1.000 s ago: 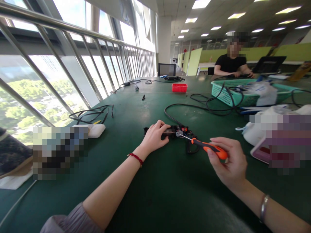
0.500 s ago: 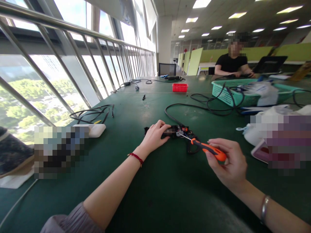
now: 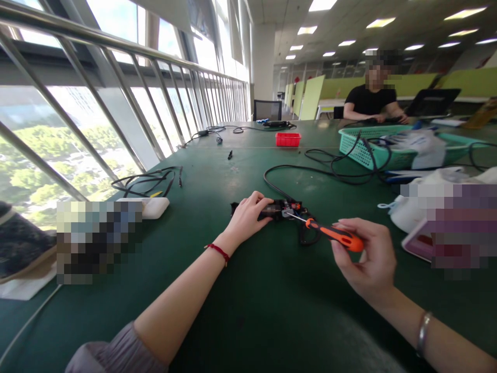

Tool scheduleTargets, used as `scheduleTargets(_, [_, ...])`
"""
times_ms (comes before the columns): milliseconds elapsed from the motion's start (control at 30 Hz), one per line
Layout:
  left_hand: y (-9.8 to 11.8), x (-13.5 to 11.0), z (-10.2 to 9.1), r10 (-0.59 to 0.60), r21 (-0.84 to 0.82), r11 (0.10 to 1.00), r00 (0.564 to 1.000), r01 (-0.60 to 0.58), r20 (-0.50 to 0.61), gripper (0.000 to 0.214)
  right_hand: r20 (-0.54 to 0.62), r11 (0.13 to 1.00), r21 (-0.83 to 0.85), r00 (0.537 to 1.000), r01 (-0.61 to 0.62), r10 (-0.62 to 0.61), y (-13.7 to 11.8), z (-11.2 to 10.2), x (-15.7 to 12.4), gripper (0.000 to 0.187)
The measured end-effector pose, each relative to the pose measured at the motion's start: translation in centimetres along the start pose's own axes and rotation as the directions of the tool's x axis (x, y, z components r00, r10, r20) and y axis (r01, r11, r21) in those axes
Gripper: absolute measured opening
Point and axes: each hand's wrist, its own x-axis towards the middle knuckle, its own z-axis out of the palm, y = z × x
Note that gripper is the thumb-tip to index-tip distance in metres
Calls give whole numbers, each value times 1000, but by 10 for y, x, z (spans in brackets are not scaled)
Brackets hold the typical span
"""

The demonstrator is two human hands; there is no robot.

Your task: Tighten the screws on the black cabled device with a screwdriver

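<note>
On the green table lies a black corded power tool (image 3: 275,209), its inner parts and small coloured wires exposed at the right end. My left hand (image 3: 250,215) is closed over its left part, pressing it against the tabletop. My right hand (image 3: 368,254) grips an orange and black screwdriver (image 3: 336,234) by the end of its handle. The thin metal shaft slants down to the left, and its tip is at the exposed parts; whether it sits in a screw is too small to tell. A black loop-shaped part (image 3: 309,235) lies under the shaft.
A black cable (image 3: 272,171) runs from the tool towards a green basket (image 3: 359,150). Behind stands a red tray (image 3: 288,139). Cables (image 3: 149,181) and a white power strip (image 3: 155,207) lie left. A person (image 3: 370,101) sits at the far right.
The screwdriver's handle has turned a little in my right hand, showing more orange, and my right fingers have shifted slightly. My left hand and the power tool stay in place.
</note>
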Motion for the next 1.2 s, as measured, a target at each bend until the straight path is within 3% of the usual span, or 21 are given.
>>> scheduleTargets(133, [0,0,1,-9,5,1000,1000,9,4,39,-36,999,44,999,30,-29,3,2,0,38])
scheduleTargets(300, [2,0,0,-7,-29,1000,1000,7,4,36,62,999,-39,997,37,-35,0,-2,3,16])
scheduleTargets(467, [2,1,-1,3,-56,998,1000,-1,25,35,-40,1000,10,999,17,-17,3,1,0,35])
scheduleTargets(567, [1,0,0,5,-51,999,1000,-4,27,35,-36,998,51,999,19,-17,5,3,-1,38])
scheduleTargets(767, [1,0,1,23,-53,998,1000,-23,12,36,62,999,-43,998,24,-22,1,0,2,21])
scheduleTargets(1000, [3,0,0,21,-46,999,1000,-21,9,35,-59,999,17,997,46,-45,2,2,3,39])
scheduleTargets(1200, [8,-1,-1,-1,1,1000,1000,1,15,35,17,999,-35,1000,3,-2,0,-1,1,25])
